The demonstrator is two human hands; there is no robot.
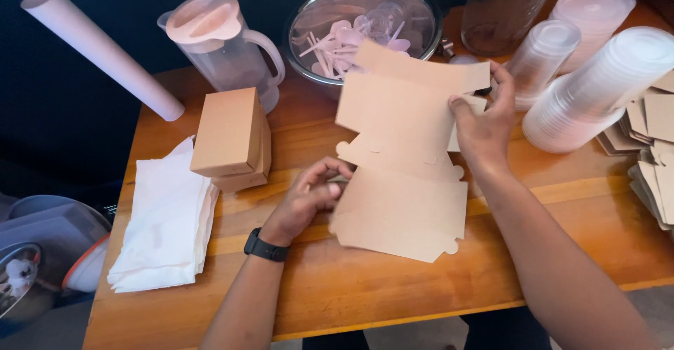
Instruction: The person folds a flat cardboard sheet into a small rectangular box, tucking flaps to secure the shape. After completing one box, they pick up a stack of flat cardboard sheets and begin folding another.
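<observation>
A flat, unfolded brown cardboard box blank (404, 153) lies partly on the wooden table (337, 287), its far half lifted. My right hand (483, 122) grips the blank's upper right flap between thumb and fingers. My left hand (309, 195), with a black wristband, pinches the blank's left edge near the middle fold. Two folded brown boxes (232, 138) stand stacked to the left of my left hand.
A stack of white napkins (165, 220) lies at the left. At the back stand a clear pitcher (221, 41), a metal bowl (361, 23) of small plastic spoons and a white tube (98, 51). Stacked clear cups (597, 87) and more flat blanks (653, 153) fill the right.
</observation>
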